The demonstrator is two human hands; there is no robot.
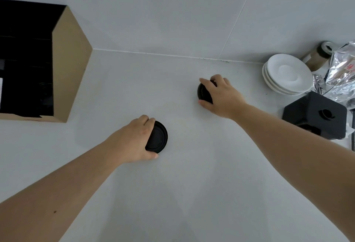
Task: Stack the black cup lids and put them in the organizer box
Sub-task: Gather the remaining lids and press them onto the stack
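Observation:
Two black round cup lids lie on the white counter. My left hand [132, 140] grips the near lid [158, 137] from its left side, thumb at its front edge and fingers over its back edge. My right hand [221, 95] covers the far lid [204, 92], fingers wrapped around its rim; only the left part of that lid shows. The organizer box [71, 65], brown cardboard with a black inside, stands at the far left against the wall; its opening faces me and dark contents fill it.
A stack of white saucers [288, 74] sits at the far right, with a jar [317, 55] and crumpled foil bags [340, 72] behind. A black box-shaped object [317, 115] stands right of my right forearm. The tiled wall closes the back.

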